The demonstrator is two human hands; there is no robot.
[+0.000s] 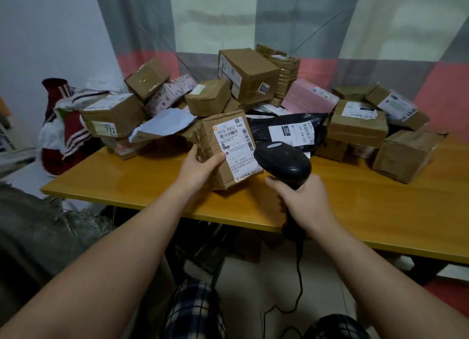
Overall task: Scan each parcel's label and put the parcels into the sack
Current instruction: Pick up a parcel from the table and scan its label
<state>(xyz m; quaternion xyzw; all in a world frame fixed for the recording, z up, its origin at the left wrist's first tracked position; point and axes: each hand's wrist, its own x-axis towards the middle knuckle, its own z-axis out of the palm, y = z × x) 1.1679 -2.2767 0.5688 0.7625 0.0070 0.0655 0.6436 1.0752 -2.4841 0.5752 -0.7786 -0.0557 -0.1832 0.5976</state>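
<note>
Both hands are busy: the left hand (200,166) grips a small parcel (223,171) by its near corner, thumb on top, tilted over the counter (355,206). The right hand (304,199) wraps the scanner (284,161) handle, head beside the label (234,145). The box looks light, stiff and slightly crumpled, so it is best held by its edges. A pile (248,72) crowds the space beyond the hands. The likely sack (38,237) lies low left, past the counter edge.

The person's forearms (121,250) are bare, and dark blue-and-white checked trousers (195,310) cover both knees.
</note>
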